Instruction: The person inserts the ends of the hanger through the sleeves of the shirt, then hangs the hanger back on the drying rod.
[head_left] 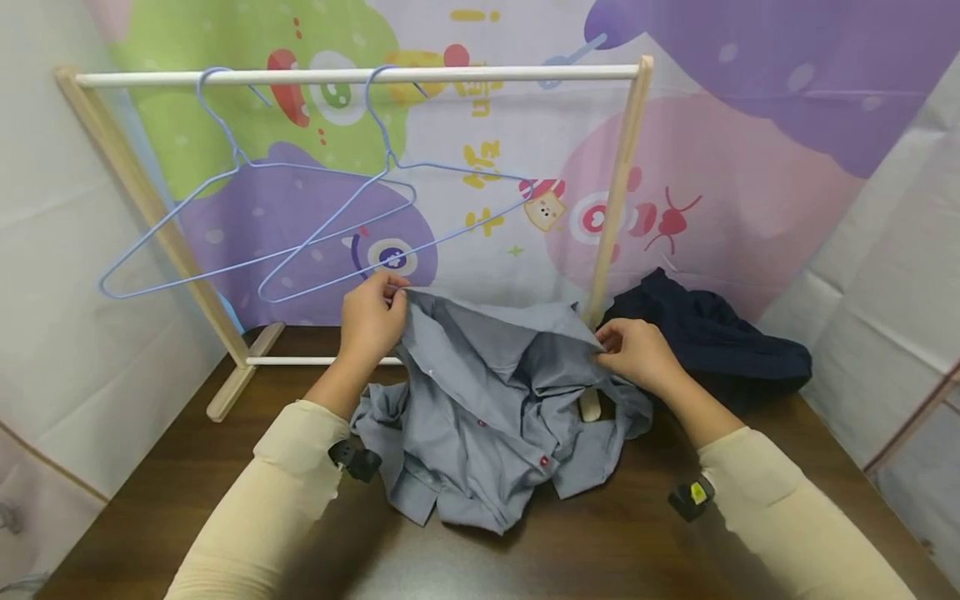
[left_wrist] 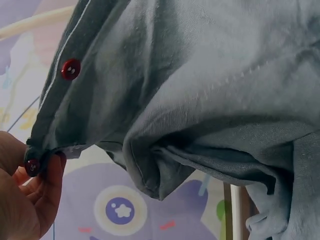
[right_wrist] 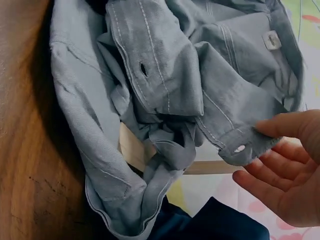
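Note:
A grey button-up shirt (head_left: pixel 480 400) hangs partly lifted over the table, its lower part crumpled on the wood. My left hand (head_left: pixel 373 317) pinches one upper corner of it. In the left wrist view, that hand (left_wrist: pixel 30 195) grips the edge at a red button (left_wrist: pixel 32 167), with another red button (left_wrist: pixel 71 69) farther along the placket. My right hand (head_left: pixel 637 350) pinches the opposite upper edge. The right wrist view has the right hand's (right_wrist: pixel 285 165) thumb and fingers at a corner with a buttonhole (right_wrist: pixel 240 148); a small label (right_wrist: pixel 272 40) shows inside the shirt.
Behind the shirt stands a wooden rack with a white top rail (head_left: pixel 480 75). Two blue wire hangers (head_left: pixel 238 158) hang from it, overlapping. A dark navy garment (head_left: pixel 720 342) lies heaped at the right on the brown table (head_left: pixel 300 533). A patterned cloth (head_left: pixel 720 167) backs the scene.

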